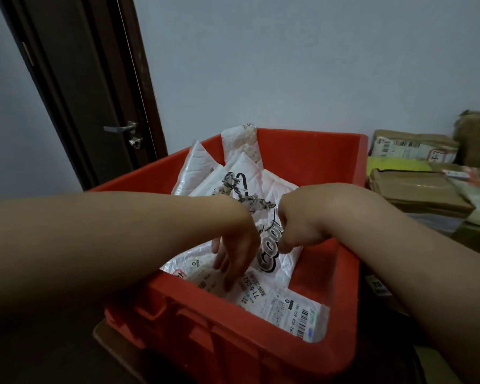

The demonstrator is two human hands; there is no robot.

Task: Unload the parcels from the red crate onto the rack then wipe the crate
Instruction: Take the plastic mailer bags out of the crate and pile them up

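Clearly the unloading step is in hand: the red crate [311, 145] under both wrists holds several white padded mailers [203, 167], so wiping is not yet due.

Far beyond the left forearm stands a dark door [94, 92]. The left hand [236, 253] reaches down into the crate, its fingers fairly straight and spread, tips touching a shipping label [261, 293] that reads "71-626…", the rest hidden. Just right of that hand lies the printed mailer [270, 261], showing a dark figure and fat outlined lettering, perhaps "Cool", partly covered. Nearer the body, a second label [302, 314] shows "19H 15P A03 28…" beside a barcode.

The right hand [297, 227] is curled tight and seems to pinch the printed mailer's upper face. Beyond the right forearm sit stacked brown parcels [416, 187] — whether that is the rack, I cannot tell.

The next move likely calls for a firmer two-handed grip, then lifting the slippery mailer clear of the crate's wall.
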